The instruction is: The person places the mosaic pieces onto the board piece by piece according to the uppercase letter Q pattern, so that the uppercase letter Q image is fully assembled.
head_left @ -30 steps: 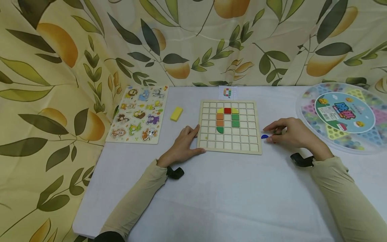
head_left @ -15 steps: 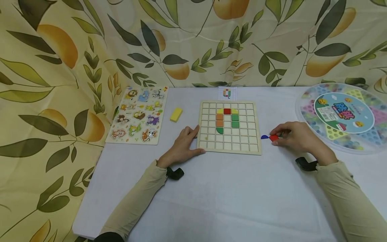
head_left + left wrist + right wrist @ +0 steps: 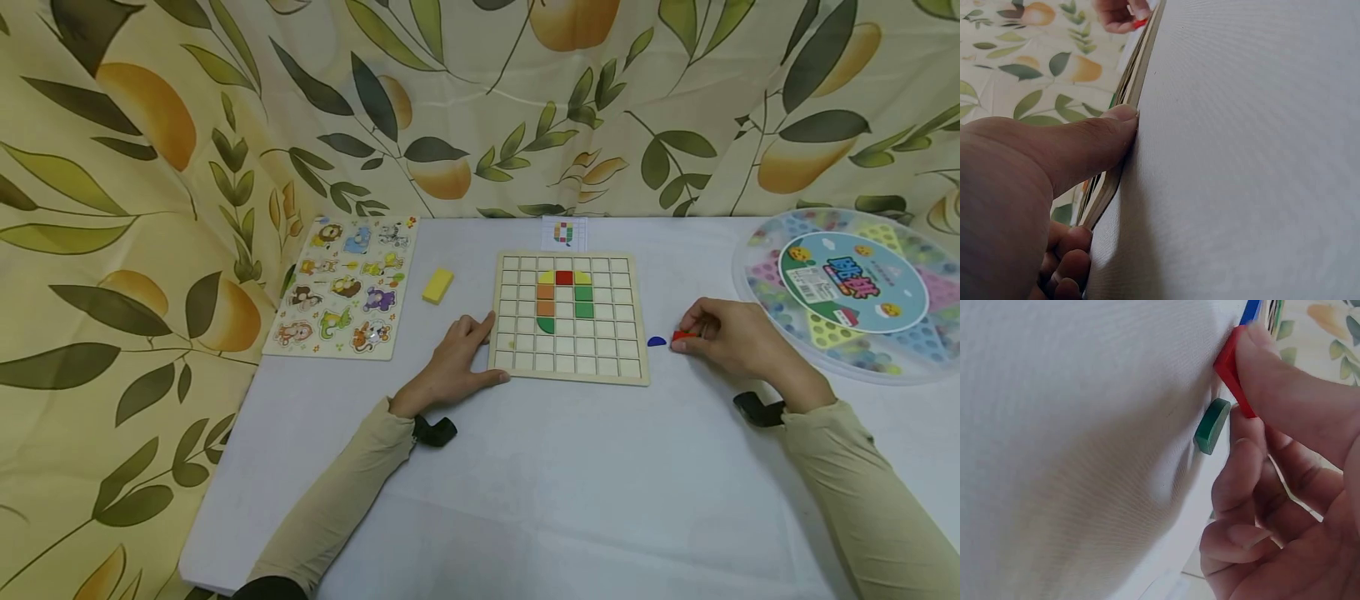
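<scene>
My left hand (image 3: 447, 362) rests against the near left corner of the wooden grid board (image 3: 609, 350), thumb along the front edge and fingers at the left side. Red, yellow, orange and green tiles form an arch on the board. To its right, my right hand (image 3: 738, 340) pinches a red tile (image 3: 1229, 365) between thumb and fingers, tilted close over the table. A blue half-round tile (image 3: 656, 341) lies between that hand and the board. In the right wrist view a small green tile (image 3: 1212, 427) lies on the cloth beside the fingertips; the hand hides it in the head view.
A pattern card (image 3: 564, 233) lies behind the board. On the left are a yellow block (image 3: 437, 286) and an animal puzzle board (image 3: 339, 287). A round clear case of coloured pieces (image 3: 851, 292) sits at the right, close behind my right hand.
My right hand has drawn back rightward from beside the blue tile, and the red tile in its fingers has come into view and tilted. My left hand stays at the board.
</scene>
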A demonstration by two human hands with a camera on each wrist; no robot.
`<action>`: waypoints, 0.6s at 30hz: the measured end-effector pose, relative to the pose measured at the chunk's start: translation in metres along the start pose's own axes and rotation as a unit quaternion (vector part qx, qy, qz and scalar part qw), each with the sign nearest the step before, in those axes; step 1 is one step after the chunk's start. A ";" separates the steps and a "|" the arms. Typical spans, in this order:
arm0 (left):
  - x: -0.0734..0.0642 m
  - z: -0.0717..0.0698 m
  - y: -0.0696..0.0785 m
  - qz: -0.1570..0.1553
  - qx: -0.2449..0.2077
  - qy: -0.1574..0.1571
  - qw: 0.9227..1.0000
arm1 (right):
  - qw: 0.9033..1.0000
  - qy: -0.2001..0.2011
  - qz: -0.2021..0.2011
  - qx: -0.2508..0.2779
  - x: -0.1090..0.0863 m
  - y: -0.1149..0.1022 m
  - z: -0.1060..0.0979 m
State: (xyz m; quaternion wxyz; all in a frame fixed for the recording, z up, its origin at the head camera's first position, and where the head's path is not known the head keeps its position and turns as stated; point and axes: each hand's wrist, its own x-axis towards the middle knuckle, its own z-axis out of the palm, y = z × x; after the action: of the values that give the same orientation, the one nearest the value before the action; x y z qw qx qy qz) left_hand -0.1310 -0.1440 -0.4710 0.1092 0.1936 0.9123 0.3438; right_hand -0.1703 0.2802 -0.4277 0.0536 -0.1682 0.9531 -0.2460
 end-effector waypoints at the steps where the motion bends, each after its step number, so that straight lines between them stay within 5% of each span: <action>1: 0.000 0.000 0.000 0.000 0.000 0.000 1.000 | 1.000 0.001 -0.002 0.004 0.000 0.000 0.000; 18: 0.000 0.001 -0.002 0.004 0.007 0.004 1.000 | 0.996 0.030 -0.009 0.078 0.008 0.000 0.004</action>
State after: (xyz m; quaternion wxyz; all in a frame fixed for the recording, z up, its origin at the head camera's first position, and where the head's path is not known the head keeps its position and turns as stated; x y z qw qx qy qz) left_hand -0.1314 -0.1448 -0.4725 0.1030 0.1971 0.9144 0.3383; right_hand -0.1769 0.2752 -0.4313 0.0355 -0.1649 0.9304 -0.3253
